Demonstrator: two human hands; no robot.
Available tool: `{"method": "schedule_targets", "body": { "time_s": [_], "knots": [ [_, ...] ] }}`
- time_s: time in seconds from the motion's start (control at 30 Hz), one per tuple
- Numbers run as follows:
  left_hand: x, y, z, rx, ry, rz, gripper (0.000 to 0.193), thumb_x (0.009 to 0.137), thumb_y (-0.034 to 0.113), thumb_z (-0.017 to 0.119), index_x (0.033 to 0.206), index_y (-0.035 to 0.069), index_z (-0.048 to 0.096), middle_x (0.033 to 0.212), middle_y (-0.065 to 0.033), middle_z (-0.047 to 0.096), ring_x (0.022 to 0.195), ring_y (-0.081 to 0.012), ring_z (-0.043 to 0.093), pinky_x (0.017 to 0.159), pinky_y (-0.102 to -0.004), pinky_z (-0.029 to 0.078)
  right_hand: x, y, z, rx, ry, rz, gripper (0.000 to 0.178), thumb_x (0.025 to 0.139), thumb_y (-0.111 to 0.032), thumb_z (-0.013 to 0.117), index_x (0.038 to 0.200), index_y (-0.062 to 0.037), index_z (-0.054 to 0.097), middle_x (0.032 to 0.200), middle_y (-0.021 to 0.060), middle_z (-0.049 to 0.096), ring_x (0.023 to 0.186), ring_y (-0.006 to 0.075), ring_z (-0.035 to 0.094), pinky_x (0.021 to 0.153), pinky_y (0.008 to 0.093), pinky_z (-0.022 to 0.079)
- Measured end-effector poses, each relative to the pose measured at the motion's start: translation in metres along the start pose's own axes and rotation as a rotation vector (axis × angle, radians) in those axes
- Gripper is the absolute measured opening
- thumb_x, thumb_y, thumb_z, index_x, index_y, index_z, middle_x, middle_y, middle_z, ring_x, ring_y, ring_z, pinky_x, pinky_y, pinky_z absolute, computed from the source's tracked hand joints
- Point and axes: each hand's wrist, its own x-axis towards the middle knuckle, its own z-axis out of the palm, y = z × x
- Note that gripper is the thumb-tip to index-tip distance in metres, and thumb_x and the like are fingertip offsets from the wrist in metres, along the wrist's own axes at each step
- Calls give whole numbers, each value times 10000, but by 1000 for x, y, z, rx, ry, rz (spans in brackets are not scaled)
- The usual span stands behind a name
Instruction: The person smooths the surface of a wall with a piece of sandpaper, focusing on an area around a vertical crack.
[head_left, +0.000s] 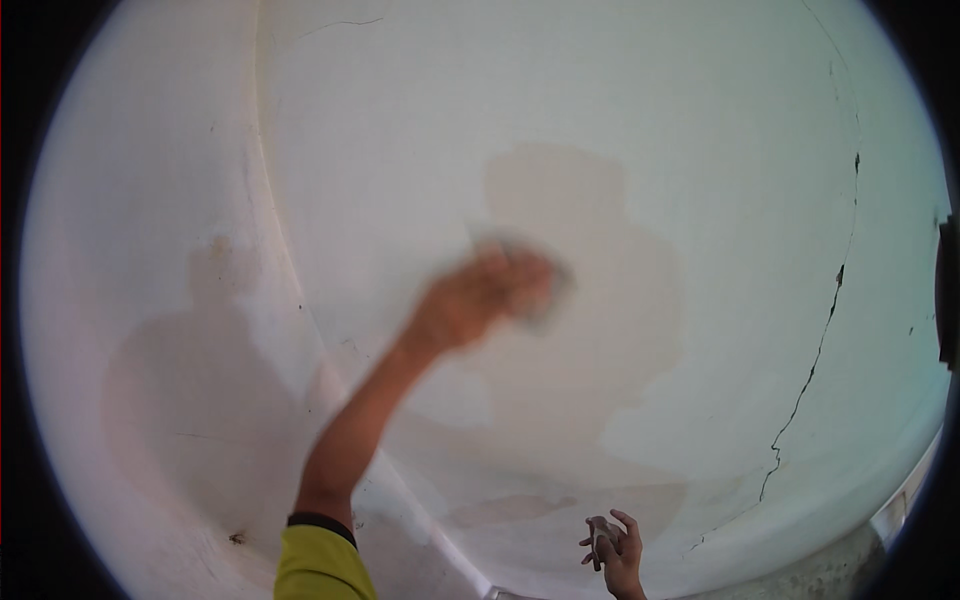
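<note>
Left of the crack (pixel 839 276), my left hand (pixel 485 292) grips a blurred grey tool (pixel 541 315) at the wall (pixel 720 120); near its lower end, my right hand (pixel 624 555) holds a grey lump (pixel 600 537). Probably smoothing; I'd want even strokes next.

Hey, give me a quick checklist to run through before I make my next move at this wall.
1. Left hand holding the flat grey item: ok, though blurred; its exact kind is unclear.
2. Flat grey item touching the wall: cannot tell, blur hides the contact.
3. Right hand holding the small greyish piece: ok.
4. Hands apart from each other: ok, the left is raised, the right low.
5. Light around the left hand: not ok, a shadow falls there.
6. Crack on the right closed: not ok, dark gaps show.
</note>
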Motion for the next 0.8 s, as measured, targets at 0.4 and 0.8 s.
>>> {"method": "schedule_targets", "body": {
  "time_s": [0.4,0.8],
  "knots": [
    [-61,87,70,-13,196,-613,448,893,-33,477,1298,95,618,1330,-191,592,1273,-386,531,1110,-541,358,-1,-8,19,41,-16,57,523,1014,-230,557,1445,-32,336,1256,191,617,848,213,655,579,278,547],
    [47,-46,-49,211,301,-374,665,842,-140,444,1452,125,450,1444,-86,512,1423,-286,358,1162,-402,338,-14,16,15,107,-28,51,447,940,38,485,1355,-24,331,1199,262,603,851,307,684,591,362,598]
  ]
}}
